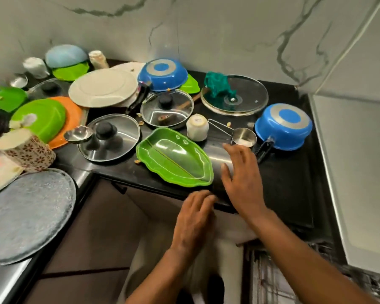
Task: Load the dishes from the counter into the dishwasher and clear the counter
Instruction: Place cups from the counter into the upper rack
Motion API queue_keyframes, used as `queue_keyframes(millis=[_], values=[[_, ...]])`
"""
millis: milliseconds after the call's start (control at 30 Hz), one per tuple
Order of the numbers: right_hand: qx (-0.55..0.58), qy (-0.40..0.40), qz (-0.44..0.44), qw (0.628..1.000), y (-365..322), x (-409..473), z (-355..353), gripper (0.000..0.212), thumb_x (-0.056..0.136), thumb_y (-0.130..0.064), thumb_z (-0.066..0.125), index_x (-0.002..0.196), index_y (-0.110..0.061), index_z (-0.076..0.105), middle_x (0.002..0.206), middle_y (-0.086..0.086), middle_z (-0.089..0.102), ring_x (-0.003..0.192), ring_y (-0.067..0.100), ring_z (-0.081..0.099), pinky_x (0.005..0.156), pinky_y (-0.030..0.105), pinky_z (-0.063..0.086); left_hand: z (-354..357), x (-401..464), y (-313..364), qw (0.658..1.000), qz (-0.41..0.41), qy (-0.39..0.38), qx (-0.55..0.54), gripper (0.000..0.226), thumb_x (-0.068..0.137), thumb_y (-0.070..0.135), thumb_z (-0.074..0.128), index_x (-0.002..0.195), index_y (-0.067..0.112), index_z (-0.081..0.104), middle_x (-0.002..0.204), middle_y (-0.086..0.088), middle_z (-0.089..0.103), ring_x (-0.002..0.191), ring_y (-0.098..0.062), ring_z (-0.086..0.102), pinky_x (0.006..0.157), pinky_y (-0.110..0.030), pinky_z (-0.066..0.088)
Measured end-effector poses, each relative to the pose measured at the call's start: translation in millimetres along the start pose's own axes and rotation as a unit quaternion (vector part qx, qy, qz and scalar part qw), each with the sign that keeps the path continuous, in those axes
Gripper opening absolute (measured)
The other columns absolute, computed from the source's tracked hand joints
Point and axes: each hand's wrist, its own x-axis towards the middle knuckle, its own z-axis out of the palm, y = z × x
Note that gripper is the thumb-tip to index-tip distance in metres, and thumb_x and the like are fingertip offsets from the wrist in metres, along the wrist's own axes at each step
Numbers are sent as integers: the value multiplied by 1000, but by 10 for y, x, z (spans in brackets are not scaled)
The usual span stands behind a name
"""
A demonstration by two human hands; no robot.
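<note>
Green, leaf-shaped plate (176, 156) lies face up at the counter (283, 189) edge, at 11 o'clock from both hands, probably the nearest dish to lift. Right hand (241, 183) hovers over the bare black surface just beside the plate's tip, fingers spread and holding nothing; left hand (194, 218) sits at the counter's front edge at 7 o'clock from it, fingers straight, also empty. Steel measuring cup (244, 138) lies at 12 o'clock from the right hand, its wire handle toward an upturned white cup (197, 127). Blue saucepan (283, 126), inverted, stands at 1 o'clock, its handle reaching toward the hand. Lids, plates and bowls crowd 9 to 12 o'clock. Dishwasher rack (316, 270), blurred, seems open at 5 o'clock.
</note>
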Motion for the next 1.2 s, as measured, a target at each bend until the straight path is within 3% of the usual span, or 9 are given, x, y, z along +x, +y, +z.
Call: queue_keyframes(millis=[133, 233, 333, 433, 633, 733, 900, 1100, 1200], values=[[-75, -103, -71, 989, 187, 679, 243, 68, 74, -10, 74, 138, -11, 49, 135, 17, 48, 114, 35, 49, 97, 46, 43, -145, 586, -311, 989, -122, 75, 35, 27, 87, 11, 57, 112, 4, 63, 116, -12, 59, 107, -27, 53, 97, -37, 44], [-125, -183, -95, 971, 276, 1081, 401, 79, 76, -17, 75, 147, -17, 38, 151, 17, 34, 129, 38, 39, 101, 51, 38, -206, 938, -637, 982, -170, -32, 80, 43, 88, 24, 65, 125, 3, 56, 125, -13, 55, 116, -30, 49, 102, -40, 41], [-157, -246, -116, 950, 369, 1353, 564, 85, 85, -34, 70, 153, -25, 20, 160, 11, 16, 143, 30, 20, 110, 44, 24, -177, 1140, -883, 953, -215, -166, 138, 64, 81, 39, 72, 133, 7, 51, 134, -15, 49, 123, -34, 42, 105, -43, 37], [-170, -265, -142, 938, 388, 1461, 688, 86, 86, -43, 67, 154, -25, 17, 157, 10, 22, 142, 29, 19, 110, 42, 20, -161, 1227, -951, 932, -254, -211, 148, 70, 75, 45, 76, 132, 13, 52, 137, -10, 44, 126, -31, 37, 104, -44, 38], [-149, -199, -177, 952, 443, 1506, 845, 76, 79, -28, 71, 146, -24, 37, 132, 10, 47, 116, 32, 42, 95, 42, 30, -174, 1336, -911, 920, -277, -233, 148, 68, 73, 41, 79, 129, 14, 50, 135, -7, 42, 123, -29, 36, 100, -44, 40], [-66, -160, -195, 965, 447, 1525, 825, 67, 69, -22, 77, 132, -20, 52, 119, 10, 51, 105, 31, 48, 88, 41, 38, -164, 1354, -908, 916, -284, -239, 150, 69, 72, 40, 80, 127, 13, 50, 133, -8, 42, 121, -30, 37, 99, -45, 41], [125, -68, -120, 983, 301, 1423, 596, 68, 68, -22, 80, 128, -14, 50, 120, 11, 44, 105, 24, 48, 81, 33, 48, -151, 1319, -924, 918, -276, -237, 156, 71, 73, 39, 80, 129, 11, 49, 133, -10, 42, 118, -33, 39, 98, -47, 41], [175, -6, -85, 981, 185, 817, 188, 69, 70, -21, 80, 129, -5, 48, 124, 14, 41, 115, 23, 45, 96, 30, 44, -204, 1299, -860, 919, -240, -250, 187, 65, 78, 42, 75, 128, 8, 50, 129, -15, 46, 115, -37, 45, 96, -48, 41], [141, 8, -88, 986, 160, 349, -19, 69, 69, -17, 80, 127, -7, 46, 125, 15, 39, 119, 15, 38, 100, 21, 39, -220, 1206, -723, 948, -192, -172, 184, 46, 84, 28, 70, 119, 2, 57, 116, -22, 55, 103, -43, 54, 88, -49, 46]])
